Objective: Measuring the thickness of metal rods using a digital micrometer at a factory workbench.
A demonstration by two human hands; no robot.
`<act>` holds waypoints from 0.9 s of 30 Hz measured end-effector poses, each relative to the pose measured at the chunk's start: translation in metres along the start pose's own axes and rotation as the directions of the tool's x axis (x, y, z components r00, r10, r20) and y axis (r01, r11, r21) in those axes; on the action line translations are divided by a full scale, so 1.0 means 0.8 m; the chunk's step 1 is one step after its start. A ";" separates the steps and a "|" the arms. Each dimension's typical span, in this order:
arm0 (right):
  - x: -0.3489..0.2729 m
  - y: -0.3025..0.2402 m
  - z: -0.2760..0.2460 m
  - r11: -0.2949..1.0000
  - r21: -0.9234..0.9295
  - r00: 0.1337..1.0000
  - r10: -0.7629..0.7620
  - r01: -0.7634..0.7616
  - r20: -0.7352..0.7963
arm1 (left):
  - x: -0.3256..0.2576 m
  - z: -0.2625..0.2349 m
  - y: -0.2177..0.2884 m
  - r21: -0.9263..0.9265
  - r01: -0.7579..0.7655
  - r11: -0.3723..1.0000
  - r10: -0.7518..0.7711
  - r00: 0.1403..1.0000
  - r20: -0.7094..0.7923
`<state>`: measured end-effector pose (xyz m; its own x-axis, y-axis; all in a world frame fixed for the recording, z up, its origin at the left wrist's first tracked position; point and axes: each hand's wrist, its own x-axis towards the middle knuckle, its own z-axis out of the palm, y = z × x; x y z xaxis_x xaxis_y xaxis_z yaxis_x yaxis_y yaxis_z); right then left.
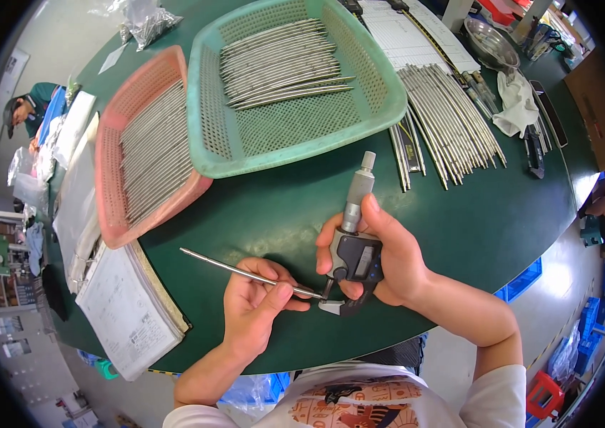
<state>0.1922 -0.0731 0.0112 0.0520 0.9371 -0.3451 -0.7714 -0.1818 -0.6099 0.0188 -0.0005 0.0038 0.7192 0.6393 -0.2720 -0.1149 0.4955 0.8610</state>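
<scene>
Between thumb and fingers, my left hand (256, 307) pinches a thin metal rod (220, 264). The rod slants down to the right, and its right end sits at the jaws of a digital micrometer (357, 250). Whether the jaws touch the rod I cannot tell. My right hand (399, 253) is wrapped round the micrometer's dark body, with the thumb up beside its silver barrel. The thimble points up and away from me. Beyond my hands stand a green plastic basket (274, 160) and a pink plastic basket (106, 178), both with metal rods lying in them.
Right of the green basket lies a row of metal rods (452, 128), beside a white cloth (516, 103) and a metal bowl (491, 43). An open paper binder (128, 314) overhangs the table's left edge. A co-worker (28, 110) is at the far left.
</scene>
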 end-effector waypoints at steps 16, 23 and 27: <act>0.003 -0.003 -0.002 0.996 0.074 0.999 0.039 -0.040 0.002 | 0.001 -0.006 0.007 -0.118 0.028 0.993 -0.012 0.991 0.133; 0.000 -0.004 -0.001 0.999 0.035 0.999 0.041 -0.041 -0.006 | 0.001 -0.005 0.010 -0.052 0.055 0.997 -0.048 0.991 0.126; 0.001 -0.003 -0.002 0.998 0.041 0.999 0.045 -0.045 -0.008 | 0.002 -0.002 0.010 0.017 0.097 0.995 -0.098 0.993 0.069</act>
<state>0.1949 -0.0727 0.0114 0.0223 0.9256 -0.3778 -0.7981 -0.2111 -0.5644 0.0174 0.0052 0.0093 0.7723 0.5458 -0.3250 -0.0327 0.5452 0.8377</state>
